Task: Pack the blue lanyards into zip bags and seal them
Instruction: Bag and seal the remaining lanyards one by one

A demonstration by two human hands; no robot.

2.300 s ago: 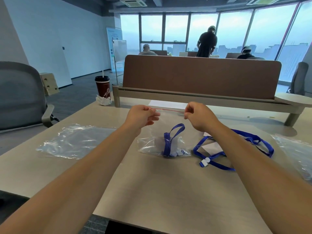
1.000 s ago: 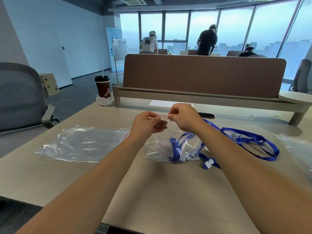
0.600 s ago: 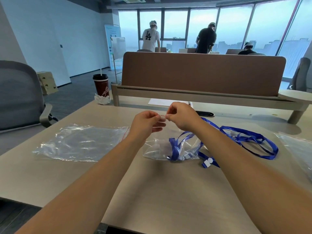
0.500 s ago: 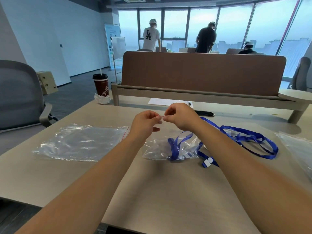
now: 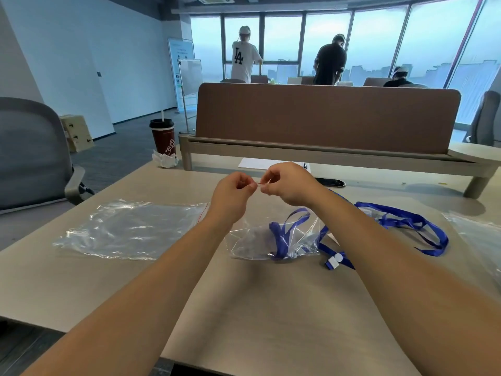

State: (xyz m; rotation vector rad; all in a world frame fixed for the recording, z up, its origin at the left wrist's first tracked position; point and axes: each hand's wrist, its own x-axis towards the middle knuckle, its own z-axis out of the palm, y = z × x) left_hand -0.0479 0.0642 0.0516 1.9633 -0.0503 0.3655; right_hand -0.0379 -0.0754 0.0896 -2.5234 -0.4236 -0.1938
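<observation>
A clear zip bag [image 5: 254,242] hangs from my two hands above the desk, with a folded blue lanyard [image 5: 282,234] inside it. My left hand [image 5: 234,192] pinches the bag's red-lined top edge at its left end. My right hand [image 5: 287,184] pinches the same edge, its fingertips almost touching those of the left hand. A second blue lanyard [image 5: 406,223] with a white clip lies loose on the desk to the right, partly hidden behind my right forearm.
An empty zip bag [image 5: 130,229] lies flat at the left, another clear bag [image 5: 479,240] at the right edge. A brown paper cup [image 5: 163,137], a white sheet [image 5: 257,163], a dark pen [image 5: 330,182] and a desk divider [image 5: 325,118] stand behind. People stand by the far windows.
My right hand has slid leftward along the bag's top edge until it meets the left hand. The bag has shifted a little to the right and bunched up.
</observation>
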